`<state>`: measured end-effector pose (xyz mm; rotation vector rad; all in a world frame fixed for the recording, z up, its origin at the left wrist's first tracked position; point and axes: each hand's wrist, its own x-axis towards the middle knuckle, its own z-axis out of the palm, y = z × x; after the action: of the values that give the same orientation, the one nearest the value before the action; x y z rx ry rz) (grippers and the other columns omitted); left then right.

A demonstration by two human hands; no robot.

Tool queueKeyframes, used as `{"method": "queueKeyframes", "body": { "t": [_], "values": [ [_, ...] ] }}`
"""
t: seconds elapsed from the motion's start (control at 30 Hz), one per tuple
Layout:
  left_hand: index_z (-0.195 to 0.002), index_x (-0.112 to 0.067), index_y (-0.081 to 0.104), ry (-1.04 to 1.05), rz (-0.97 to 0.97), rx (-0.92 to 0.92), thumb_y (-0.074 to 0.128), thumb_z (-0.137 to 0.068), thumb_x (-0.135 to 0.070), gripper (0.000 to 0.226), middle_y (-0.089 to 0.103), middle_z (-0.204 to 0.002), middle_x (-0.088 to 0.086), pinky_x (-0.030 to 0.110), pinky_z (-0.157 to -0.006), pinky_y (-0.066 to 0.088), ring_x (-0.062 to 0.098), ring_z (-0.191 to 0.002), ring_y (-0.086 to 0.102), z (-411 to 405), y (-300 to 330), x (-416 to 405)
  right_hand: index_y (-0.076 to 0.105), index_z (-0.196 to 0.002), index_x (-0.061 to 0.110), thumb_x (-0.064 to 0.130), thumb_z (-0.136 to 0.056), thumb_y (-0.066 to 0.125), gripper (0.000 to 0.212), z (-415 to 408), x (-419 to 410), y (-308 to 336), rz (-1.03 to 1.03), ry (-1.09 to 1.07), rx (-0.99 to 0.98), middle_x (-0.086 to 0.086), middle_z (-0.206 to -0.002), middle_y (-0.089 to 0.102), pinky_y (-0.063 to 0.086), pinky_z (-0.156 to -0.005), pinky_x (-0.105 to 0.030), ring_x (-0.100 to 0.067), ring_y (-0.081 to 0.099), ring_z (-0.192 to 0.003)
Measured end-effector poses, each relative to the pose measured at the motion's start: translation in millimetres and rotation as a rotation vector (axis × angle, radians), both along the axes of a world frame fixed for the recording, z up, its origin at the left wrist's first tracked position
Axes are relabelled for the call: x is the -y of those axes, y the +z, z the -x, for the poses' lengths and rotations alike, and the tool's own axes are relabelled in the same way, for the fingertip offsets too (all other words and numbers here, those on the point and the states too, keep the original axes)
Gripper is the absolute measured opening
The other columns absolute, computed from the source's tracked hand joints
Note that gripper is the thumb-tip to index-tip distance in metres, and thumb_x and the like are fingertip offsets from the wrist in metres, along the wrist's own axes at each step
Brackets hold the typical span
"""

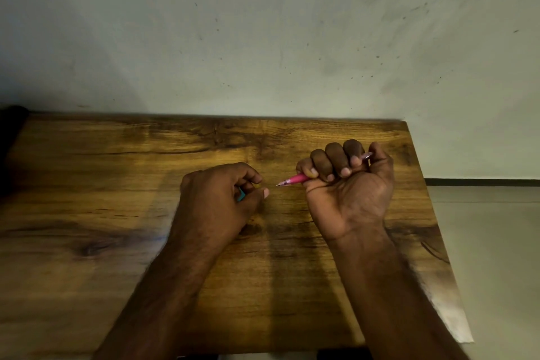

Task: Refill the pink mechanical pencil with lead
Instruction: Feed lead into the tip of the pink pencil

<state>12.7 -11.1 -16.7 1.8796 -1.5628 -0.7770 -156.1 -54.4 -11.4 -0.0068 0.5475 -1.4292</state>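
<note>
My right hand [347,181] is wrapped in a full fist round the pencil [295,179]; palm turned up toward me, all four fingers curled over the barrel, thumb up at the far end by the cap; the pink tip pokes out on the left of the fist and points at my other hand, raised a little off the surface [117,155]; my left hand [222,193] sits just beside that tip, close but not touching it; fingers curled in, thumb and forefinger brought together toward the point, and something small and teal [241,194] shows inside the curl; I take that to be the lead case, though too little of it shows to be sure; whether a stick of lead is pinched between the fingertips I cannot tell, it would be too thin to see here; so how far are we; both pieces are in hand and brought together, which looks like the early middle of the job; no lead is visible at the tip; the cap end is hidden behind my thumb, so I cannot say whether it is on or off; left to do, as I judge it: get a lead out, feed it into the pencil, close up, click until the point shows; the wall [263,38] behind is plain and scuffed.
</note>
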Motion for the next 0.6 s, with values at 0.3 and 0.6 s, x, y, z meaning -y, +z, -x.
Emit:
{"method": "queueKeyframes", "body": {
  "t": [0.3,0.6],
  "values": [
    [-0.092,-0.038,0.074,-0.005,-0.003,0.000,0.083,-0.079,-0.041,0.016,0.068,-0.075,-0.022,0.055,-0.090,0.054,-0.004,-0.078,0.062,0.1,0.8,-0.3,0.038,-0.061,0.019,0.049,-0.101,0.031,0.050,-0.2,-0.4,-1.1,0.002,0.011,-0.004,0.003,-0.052,0.029,0.027,-0.057,-0.030,-0.014,0.022,-0.052],
    [-0.092,-0.038,0.075,-0.006,-0.003,0.002,0.083,-0.079,-0.042,0.016,0.068,-0.075,-0.022,0.053,-0.089,0.055,-0.005,-0.078,0.062,-0.3,0.3,-0.4,0.038,-0.062,0.019,0.049,-0.100,0.031,0.049,-0.8,-0.1,-1.4,0.013,0.013,-0.003,0.003,-0.053,0.029,0.028,-0.057,-0.031,-0.014,0.023,-0.052]
  ]
}}
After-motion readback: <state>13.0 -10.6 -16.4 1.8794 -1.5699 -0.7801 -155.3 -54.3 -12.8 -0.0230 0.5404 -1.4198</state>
